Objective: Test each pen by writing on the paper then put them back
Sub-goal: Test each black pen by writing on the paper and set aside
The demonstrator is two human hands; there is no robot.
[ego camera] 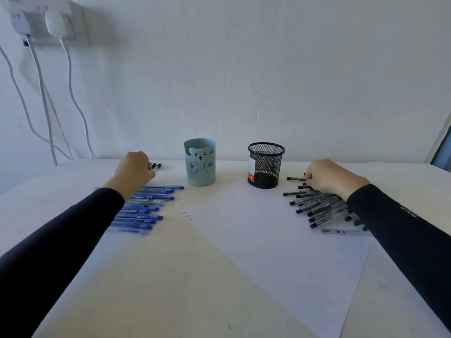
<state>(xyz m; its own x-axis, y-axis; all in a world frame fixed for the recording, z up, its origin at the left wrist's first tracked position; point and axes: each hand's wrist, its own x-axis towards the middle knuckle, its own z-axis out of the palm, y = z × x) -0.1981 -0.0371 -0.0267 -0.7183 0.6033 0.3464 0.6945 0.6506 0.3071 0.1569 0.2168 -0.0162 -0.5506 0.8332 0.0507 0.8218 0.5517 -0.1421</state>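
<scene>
A white sheet of paper [273,240] lies angled on the table, with three small written words at its left corner. Several blue pens [146,206] lie in a row on the left, and several black pens [317,206] are piled on the right. My left hand [135,170] is curled at the back left, touching two black pens [156,165] that stick out beside its fingers. My right hand [329,178] rests on the far end of the black pile, its fingers curled on a black pen [295,178].
A teal bear-faced pen cup [200,164] and a black mesh pen cup [266,167] stand at the back centre against the wall. A loose clear pen [341,231] lies by my right forearm. Cables [70,98] hang from a wall socket at the left.
</scene>
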